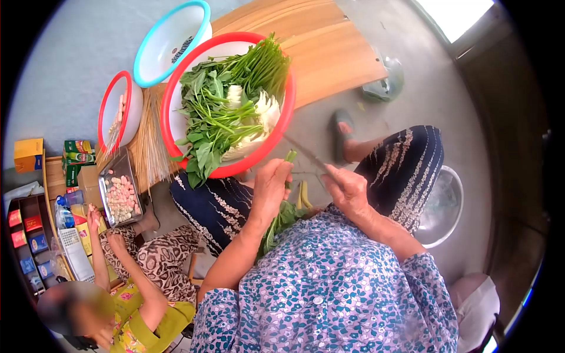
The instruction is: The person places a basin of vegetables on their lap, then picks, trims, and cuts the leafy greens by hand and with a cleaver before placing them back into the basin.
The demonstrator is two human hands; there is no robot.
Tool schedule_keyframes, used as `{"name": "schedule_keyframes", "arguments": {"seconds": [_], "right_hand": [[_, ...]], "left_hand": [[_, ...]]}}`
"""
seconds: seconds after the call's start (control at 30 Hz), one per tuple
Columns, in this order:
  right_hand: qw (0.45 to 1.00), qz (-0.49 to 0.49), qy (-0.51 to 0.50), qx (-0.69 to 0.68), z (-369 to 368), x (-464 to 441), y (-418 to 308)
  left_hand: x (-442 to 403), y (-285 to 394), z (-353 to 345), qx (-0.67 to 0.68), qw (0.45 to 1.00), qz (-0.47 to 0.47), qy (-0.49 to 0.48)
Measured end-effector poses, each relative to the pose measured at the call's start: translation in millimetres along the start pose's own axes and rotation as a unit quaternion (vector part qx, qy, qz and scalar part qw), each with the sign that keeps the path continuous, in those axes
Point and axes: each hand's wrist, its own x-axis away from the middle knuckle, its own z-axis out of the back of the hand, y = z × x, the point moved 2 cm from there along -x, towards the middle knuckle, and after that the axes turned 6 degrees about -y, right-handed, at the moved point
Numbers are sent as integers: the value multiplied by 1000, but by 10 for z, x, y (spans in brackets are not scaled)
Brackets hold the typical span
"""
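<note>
My left hand [272,187] is closed around a bunch of leafy greens [282,222], whose cut stems point up past my fingers and whose leaves hang down over my lap. In my right hand [348,191] is a knife [305,150], its blade reaching up and left towards the stem ends. Just beyond my hands stands a red-rimmed basin [288,117] full of leafy stems [206,138], thin green stalks [262,67] and pale cabbage-like pieces [268,112].
A wooden board [329,53] lies behind the basin. Left are a blue-rimmed basin [141,65], a smaller red-rimmed basin [130,115], skewers [149,141] and a metal tray [137,216] of pink pieces. A co-worker [141,294] sits lower left. A pale basin [450,220] stands right.
</note>
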Motion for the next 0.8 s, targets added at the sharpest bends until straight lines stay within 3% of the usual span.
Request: {"name": "schedule_keyframes", "arguments": {"seconds": [0.23,0.4,0.6,0.7,0.77,0.8], "right_hand": [[999,24,-35,15,-22,23,9],[998,27,-48,25,-24,42,14],[998,9,-53,29,-21,58,53],[996,-15,-58,65,-35,101,131],[994,-101,-41,25,-18,121,202],[994,-98,-43,24,-11,112,208]], "left_hand": [[-7,-20,-136,29,999,31,20],[-25,-120,-164,88,995,27,-25],[-33,-105,-174,66,997,43,-15],[-20,-91,-168,23,997,20,-68],[11,-75,-150,23,997,14,-70],[21,-68,-129,23,997,8,-70]]}}
